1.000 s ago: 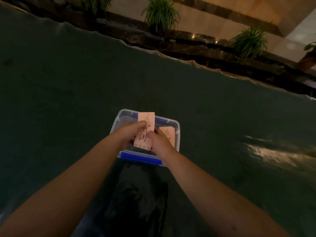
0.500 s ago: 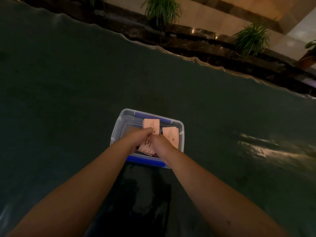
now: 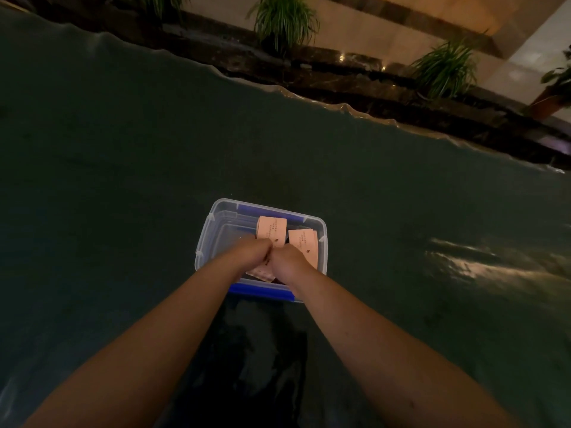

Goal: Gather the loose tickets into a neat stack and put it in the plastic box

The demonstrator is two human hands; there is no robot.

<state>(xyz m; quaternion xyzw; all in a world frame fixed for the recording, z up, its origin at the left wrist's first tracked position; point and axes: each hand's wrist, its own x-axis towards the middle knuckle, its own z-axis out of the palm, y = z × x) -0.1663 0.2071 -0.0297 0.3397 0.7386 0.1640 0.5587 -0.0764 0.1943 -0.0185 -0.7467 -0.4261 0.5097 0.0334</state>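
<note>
A clear plastic box (image 3: 206, 239) with blue clips sits on the dark green table in front of me. Both hands reach down inside it. My left hand (image 3: 251, 253) and my right hand (image 3: 285, 262) pinch the near end of a pink ticket stack (image 3: 271, 231), which lies low in the middle of the box, its far end showing past my fingers. A second pile of pink tickets (image 3: 304, 244) lies in the right half of the box, beside my right hand.
The dark green table cover (image 3: 123, 180) spreads wide on all sides, with a rippled far edge. Beyond it runs a dark stone ledge with potted plants (image 3: 285, 20). A bright glare patch (image 3: 463, 264) lies on the cover at right.
The stack was held up above the box rim a second ago. Both hands have lowered it into the box, beside the other pile.
</note>
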